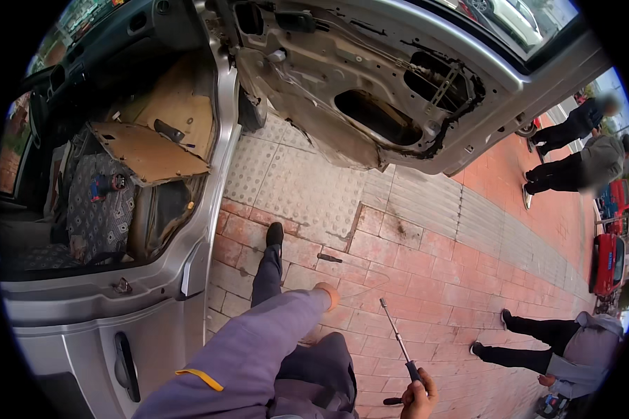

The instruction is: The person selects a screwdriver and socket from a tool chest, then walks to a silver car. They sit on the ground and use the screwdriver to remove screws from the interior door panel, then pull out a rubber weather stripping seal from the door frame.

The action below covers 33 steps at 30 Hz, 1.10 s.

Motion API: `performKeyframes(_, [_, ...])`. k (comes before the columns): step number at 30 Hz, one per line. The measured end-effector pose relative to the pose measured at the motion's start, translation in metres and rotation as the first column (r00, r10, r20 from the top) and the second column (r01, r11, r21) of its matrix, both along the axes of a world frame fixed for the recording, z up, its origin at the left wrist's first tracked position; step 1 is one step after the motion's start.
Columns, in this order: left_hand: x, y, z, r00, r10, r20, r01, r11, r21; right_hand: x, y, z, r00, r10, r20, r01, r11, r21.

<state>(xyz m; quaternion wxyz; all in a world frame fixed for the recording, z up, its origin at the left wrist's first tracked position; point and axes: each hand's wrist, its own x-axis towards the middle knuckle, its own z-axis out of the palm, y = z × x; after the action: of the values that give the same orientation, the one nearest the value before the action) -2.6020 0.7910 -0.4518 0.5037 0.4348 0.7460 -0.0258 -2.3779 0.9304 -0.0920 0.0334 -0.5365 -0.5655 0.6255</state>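
Biggest first: brick paving [461,335] fills the middle and right. Silver van [84,349] bounds the left, its sill edge running near to far. Door [370,84] hangs open across the far side, stripped inner panel facing in, lower edge over the paving. Bystander [573,356] at right, well apart from the tools. Wearer's shoe [275,234] sits far-left of the hands, near the sill.

Left hand [326,295] is low over the paving, mid-scene; fingers hidden, can't tell how open or what it holds. Right hand [419,398] is at the near edge, fingers closed round the grip of a long-shafted driver [398,336].

Key relation: driver's long axis runs from right hand far and slightly left, tip in the air just right of left hand, apart from it. Black handle [330,258] lies on the paving just beyond left hand, axis roughly left-right; left hand is clearly the nearer one. Room I'd use: the paving right of the driver; sill and door edge limit left and far.

Smallest: dark handle [393,401] just left of right hand; can't tell if gripped or on the ground.
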Motion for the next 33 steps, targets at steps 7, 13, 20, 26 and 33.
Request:
performKeyframes(7, [-0.157, -0.016, -0.099, 0.891, 0.453, -0.002, -0.451, 0.887, 0.101, -0.24, -0.047, -0.088, 0.997, 0.065, 0.041, -0.058, 0.988, -0.144])
performKeyframes(13, [-0.405, -0.155, 0.074, -0.421, 0.192, 0.887, -0.899, -0.216, -0.38, -0.373, -0.09, -0.18, 0.861, 0.365, -0.354, -0.331, 0.931, 0.155])
performKeyframes(20, [-0.515, -0.154, 0.11, 0.318, 0.239, 0.918, -0.867, -0.32, 0.383, -0.523, -0.124, -0.298, 0.314, 0.861, -0.4, -0.859, 0.436, 0.266])
performKeyframes(26, [-0.584, -0.139, 0.063, 0.491, 0.856, -0.162, 0.32, -0.005, 0.947, -0.542, -0.132, -0.392, 0.367, 0.703, -0.609, -0.657, 0.659, 0.365])
performKeyframes(33, [-0.602, -0.143, 0.04, 0.417, 0.822, -0.387, 0.298, 0.279, 0.913, -0.576, -0.131, -0.355, 0.467, 0.562, -0.683, -0.741, 0.67, 0.044])
